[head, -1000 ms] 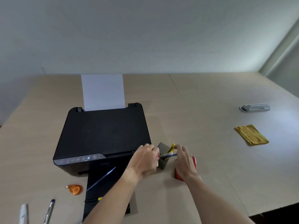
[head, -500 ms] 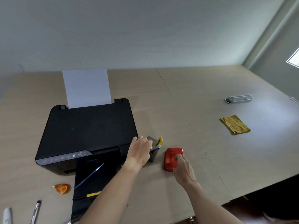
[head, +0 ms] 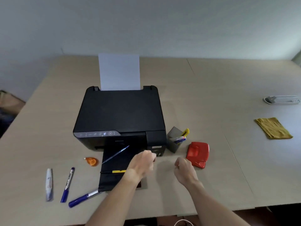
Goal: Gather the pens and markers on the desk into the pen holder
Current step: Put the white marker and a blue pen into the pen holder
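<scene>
The grey pen holder [head: 174, 145] stands right of the printer with a yellow cutter and a few pens poking out. On the printer's black output tray lie a thin blue pen [head: 116, 154] and a black-and-yellow pen [head: 114, 171]. On the desk at the left lie a white marker [head: 49, 184], a purple marker [head: 68, 184] and another purple marker [head: 83, 197]. My left hand [head: 143, 163] hovers over the tray's right side, fingers curled, holding nothing. My right hand [head: 184, 170] is a loose fist below the holder, empty.
A black printer [head: 120, 116] with a sheet of paper fills the middle. A red hole punch [head: 197, 154] sits right of the holder, an orange correction tape [head: 92, 161] left of the tray. A yellow cloth [head: 274, 128] and a white stapler-like item [head: 281, 100] lie far right.
Both hands have let go of the pen holder and drawn back toward me. The pen that was being put in now rests in the holder. My view has swung left.
</scene>
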